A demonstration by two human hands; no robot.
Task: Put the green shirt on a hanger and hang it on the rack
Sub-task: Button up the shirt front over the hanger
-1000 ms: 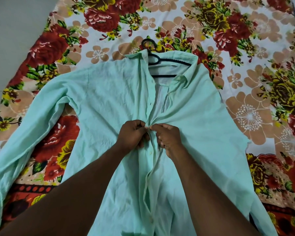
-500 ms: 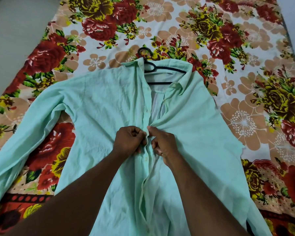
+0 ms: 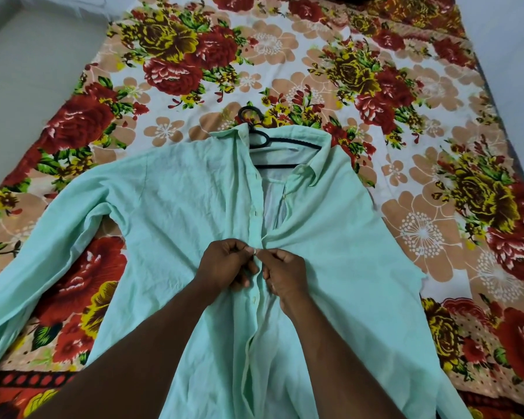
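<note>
The green shirt point(image 3: 170, 213) lies spread front-up on the bed, over a floral sheet point(image 3: 285, 55), with its collar towards the far edge and its hem running out of view at the near edge. One sleeve stretches out towards the bed's left edge, and the other side of the shirt lies closer to the right edge. A black hanger point(image 3: 285, 140) sits inside the collar. Its hook pokes out onto the sheet just beyond the neckline, and its lower bar shows in the open neck. Above the hands the front gapes open.

Both hands meet at the button strip near the middle of the bed. The left hand point(image 3: 224, 267) has its fingers point(image 3: 239, 246) curled, pinching the strip's edge. The right hand point(image 3: 285, 273) pinches the opposite edge of the cloth with bent fingers point(image 3: 273, 255), and the two hands touch. Grey floor point(image 3: 28, 71) shows past the left edge.
</note>
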